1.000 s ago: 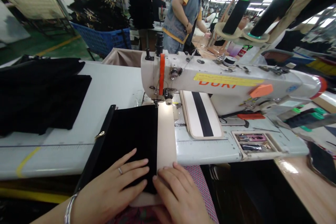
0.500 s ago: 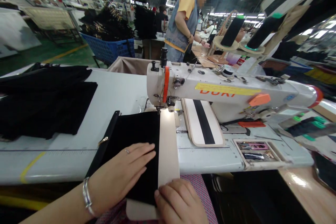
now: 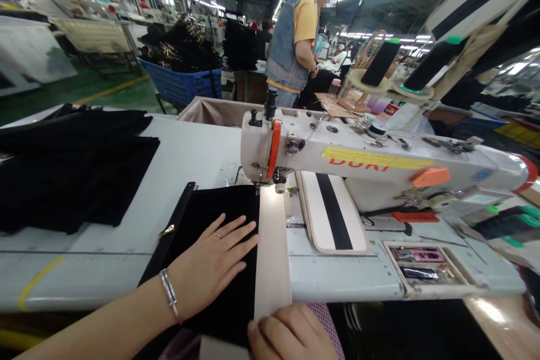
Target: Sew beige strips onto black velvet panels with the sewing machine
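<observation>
My left hand [image 3: 217, 261] lies flat with spread fingers on a black fabric piece [image 3: 219, 202], wearing a ring and a silver bracelet. A zipper with a gold pull [image 3: 167, 230] runs along the fabric's left side. Beneath the fabric's right edge shows a beige panel [image 3: 273, 259]. At the near end my right hand [image 3: 295, 334] is closed on the edge of the fabric and the panel, its fingertips partly hidden. The far edge of the fabric reaches the needle area of the sewing machine [image 3: 274, 163], where a small lamp lights the panel.
Black fabric pieces [image 3: 76, 174] are piled at left. White panels with a black stripe [image 3: 333, 214] lie right of the needle, beside a tool tray [image 3: 426, 270]. Thread cones [image 3: 382, 62] stand behind. A co-worker [image 3: 291, 39] stands beyond the machine, near a blue basket [image 3: 181, 81].
My left hand's fingers have spread wider on the fabric. My right hand keeps its grip at the near edge. The view has shifted slightly, and the co-worker's arm has drawn in.
</observation>
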Demonstrator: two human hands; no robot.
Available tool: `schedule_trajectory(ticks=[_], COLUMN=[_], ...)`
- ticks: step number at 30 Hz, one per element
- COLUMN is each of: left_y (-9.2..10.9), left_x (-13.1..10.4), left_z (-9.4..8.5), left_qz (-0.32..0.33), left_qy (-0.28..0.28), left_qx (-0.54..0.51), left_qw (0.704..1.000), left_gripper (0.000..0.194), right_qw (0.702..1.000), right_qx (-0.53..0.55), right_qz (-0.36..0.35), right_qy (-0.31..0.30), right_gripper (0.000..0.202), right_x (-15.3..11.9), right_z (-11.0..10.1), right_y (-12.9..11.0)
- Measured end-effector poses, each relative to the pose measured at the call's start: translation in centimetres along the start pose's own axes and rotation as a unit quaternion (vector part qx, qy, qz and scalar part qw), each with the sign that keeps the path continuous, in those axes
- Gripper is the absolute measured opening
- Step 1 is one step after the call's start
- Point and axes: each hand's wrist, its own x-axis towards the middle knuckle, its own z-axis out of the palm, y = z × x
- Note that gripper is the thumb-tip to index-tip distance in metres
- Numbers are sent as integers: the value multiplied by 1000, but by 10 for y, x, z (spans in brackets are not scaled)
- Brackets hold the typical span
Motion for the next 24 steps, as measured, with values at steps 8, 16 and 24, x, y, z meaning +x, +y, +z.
schedule_trajectory(ticks=[8, 16, 24], left_y=[-8, -13, -7], left_x=[9, 17, 10], left_z=[-1, -4, -4], left_qz=[1, 3, 58], left_qy=[2, 12, 50], left_qx=[-11, -9, -41], left_qw=[1000, 1000, 996], left_gripper=[53, 45, 31], right_qw=[997, 989, 981], right_qx=[30, 78, 97], right_qz=[-22, -29, 22], right_qy=[-71, -124, -166], right_gripper=[21, 24, 23], right_x=[12, 19, 26], right_z=[1, 8, 14], right_y=[19, 37, 47])
